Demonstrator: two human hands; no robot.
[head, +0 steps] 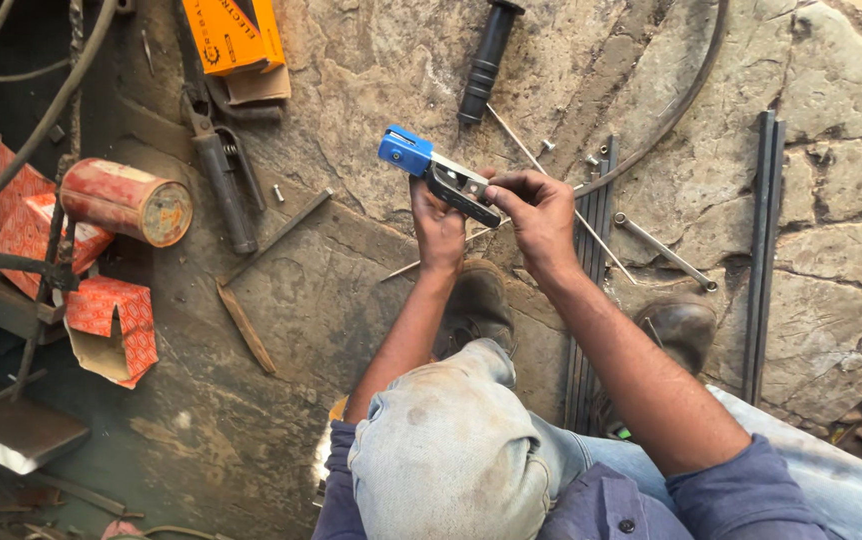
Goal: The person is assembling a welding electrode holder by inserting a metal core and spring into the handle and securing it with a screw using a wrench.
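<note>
Left hand: your left hand [438,228] is closed around the lower grip of the blue-handled clamp tool [439,173], fingers curled tight from underneath.
Right hand: your right hand [541,215] pinches the tool's dark metal end, thumb and fingers pressed together on it; whether something small sits between the fingertips, you cannot tell from here.
Tool position: you've got it up off the ground, held between both hands above your left boot [474,305], blue end pointing up and to the left, tilted.
Below you: your right boot [679,328] sits planted on the stone floor [371,80], just beside a bundle of flat metal bars [591,230].
Ahead: a black rubber grip [486,60] lies well apart from the tool, and a thin welding rod [551,185] runs under your hands.
Off to the left: a red cylindrical tin [126,200] lies on its side, red patterned cartons [111,325] near it, an orange box [234,35] at the top, and dark pliers-like tongs [221,170] between them.
Far right: more long dark bars [763,250] lie on the stone.
</note>
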